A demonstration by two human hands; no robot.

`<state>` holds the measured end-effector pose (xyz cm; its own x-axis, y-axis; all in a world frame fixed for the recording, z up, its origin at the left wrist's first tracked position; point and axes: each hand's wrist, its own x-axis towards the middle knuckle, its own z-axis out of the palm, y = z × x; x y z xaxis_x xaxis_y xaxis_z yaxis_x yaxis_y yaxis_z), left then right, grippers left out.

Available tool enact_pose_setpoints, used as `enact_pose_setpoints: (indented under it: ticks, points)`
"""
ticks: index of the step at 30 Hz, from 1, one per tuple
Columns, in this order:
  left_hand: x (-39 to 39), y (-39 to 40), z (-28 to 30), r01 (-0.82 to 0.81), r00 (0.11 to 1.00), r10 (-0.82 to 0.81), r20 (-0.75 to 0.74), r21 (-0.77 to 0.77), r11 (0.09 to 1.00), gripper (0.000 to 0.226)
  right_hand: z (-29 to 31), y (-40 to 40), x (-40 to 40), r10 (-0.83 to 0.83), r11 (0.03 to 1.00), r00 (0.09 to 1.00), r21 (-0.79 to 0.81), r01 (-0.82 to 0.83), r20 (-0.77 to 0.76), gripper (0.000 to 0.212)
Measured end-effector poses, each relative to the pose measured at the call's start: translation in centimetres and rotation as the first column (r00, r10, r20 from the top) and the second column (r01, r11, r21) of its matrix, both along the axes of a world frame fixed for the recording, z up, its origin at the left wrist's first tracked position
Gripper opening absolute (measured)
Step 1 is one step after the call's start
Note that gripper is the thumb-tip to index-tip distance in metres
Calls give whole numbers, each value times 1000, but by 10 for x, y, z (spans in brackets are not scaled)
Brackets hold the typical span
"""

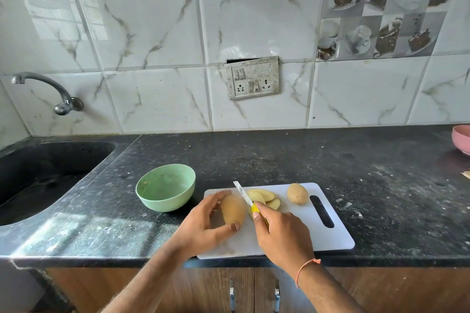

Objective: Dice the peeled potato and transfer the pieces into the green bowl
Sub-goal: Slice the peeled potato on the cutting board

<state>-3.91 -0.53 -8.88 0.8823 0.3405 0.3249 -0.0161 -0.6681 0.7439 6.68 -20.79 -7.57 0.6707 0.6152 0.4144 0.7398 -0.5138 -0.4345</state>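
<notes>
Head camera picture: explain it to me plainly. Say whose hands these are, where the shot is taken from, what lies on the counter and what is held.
No machine here: a person wears a camera on the head, looking down at their own hands. On the dark counter lies a white cutting board. The left hand steadies a potato. The right hand has its grip on a yellow-handled knife, blade beside that potato. Cut potato pieces and a second potato sit on the board. The green bowl waits left of it.
</notes>
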Motion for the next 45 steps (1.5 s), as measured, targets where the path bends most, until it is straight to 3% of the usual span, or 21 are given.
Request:
enact_pose_setpoints:
  ticks: [8,17,21,31,45]
  points:
    - [-3,4,5,62,998,-60,-34,46,997,94,5,-2,-7,-17,1000,1000,-6,17,4,36]
    - [-12,1,3,-46,997,44,64,32,998,92,13,-1,-14,-44,998,999,-42,44,4,31]
    - [-9,4,5,-29,997,29,66,2,1000,86,23,-2,-18,-30,998,999,-61,28,-32,29]
    - [-6,10,0,-25,998,28,57,-47,999,88,58,-3,-39,-50,968,996,-241,66,69,32]
    - [-3,17,-1,5,999,-4,34,-33,999,78,60,6,-50,-4,952,997,-304,29,83,39]
